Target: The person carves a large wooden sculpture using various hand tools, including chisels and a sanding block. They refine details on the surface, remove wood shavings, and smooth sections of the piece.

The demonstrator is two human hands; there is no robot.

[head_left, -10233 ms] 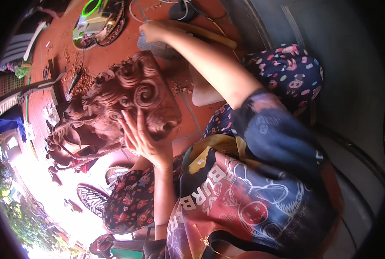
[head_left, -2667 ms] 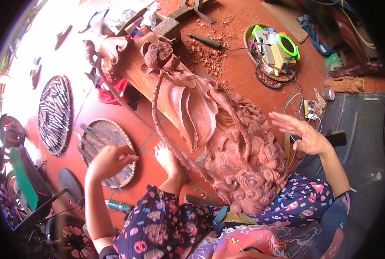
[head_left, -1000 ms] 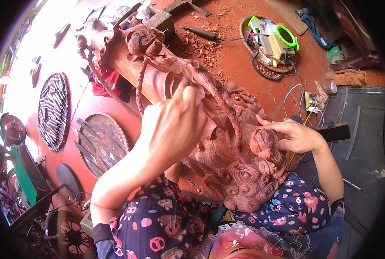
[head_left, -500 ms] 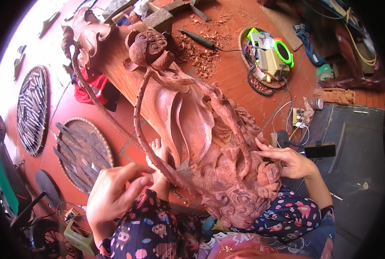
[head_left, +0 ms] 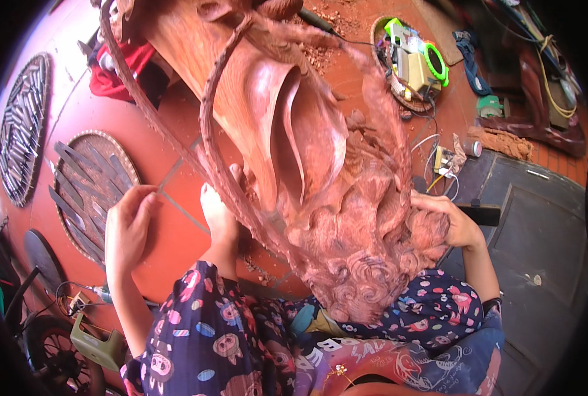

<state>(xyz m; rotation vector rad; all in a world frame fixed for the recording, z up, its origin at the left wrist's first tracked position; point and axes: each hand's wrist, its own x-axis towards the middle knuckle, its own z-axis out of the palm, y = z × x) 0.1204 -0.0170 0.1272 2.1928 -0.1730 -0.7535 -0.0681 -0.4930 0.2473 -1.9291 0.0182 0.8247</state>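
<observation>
A large reddish-brown wood carving [head_left: 366,218] rests across my lap and stretches away to the upper left. It has curled scrolls at the near end, a smooth hollow leaf shape in the middle and thin carved stems [head_left: 211,125] along its left. My right hand [head_left: 451,221] grips the carving's right edge, its fingertips partly hidden behind the wood. Out to the left, my left hand [head_left: 127,228] is apart from the carving, fingers loosely bent and nothing seen in them. It hovers by the right rim of a round woven tray [head_left: 135,162] that holds several dark flat files [head_left: 96,175].
Another round tray [head_left: 45,72], at far left, is full of metal chisels. A basket [head_left: 375,49] at upper right holds electrical gear. Wood chips [head_left: 320,56] litter the tiled floor. A red cloth [head_left: 109,82] lies beyond the stems. My bare foot [head_left: 218,208] is beside the carving.
My left hand has moved left and away from the stem toward the file tray. The carving sits higher in the view, its far end partly out of the picture. My right hand stays on it.
</observation>
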